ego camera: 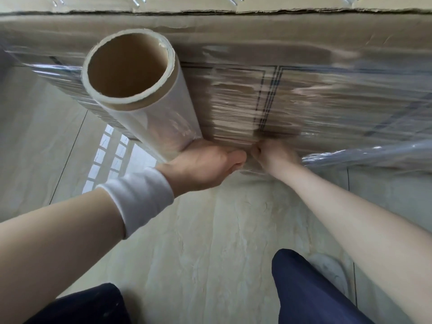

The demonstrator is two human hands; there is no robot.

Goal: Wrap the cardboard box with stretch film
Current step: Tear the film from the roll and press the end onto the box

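Gripping roll at lower end, left hand seen curled; film pinched by right hand against cardboard box on floor. Film judged thin, clingy, stretchy; roll best held at core ends.

Glossy clear film wrinkles over my matt brown cardboard box with its ragged top edge, the roll shows a rough paper core, my wristband is soft white cloth, and the floor shines like polished marble tile.

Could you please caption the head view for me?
Left hand holds the film roll; right hand grips stretch film at the cardboard box.
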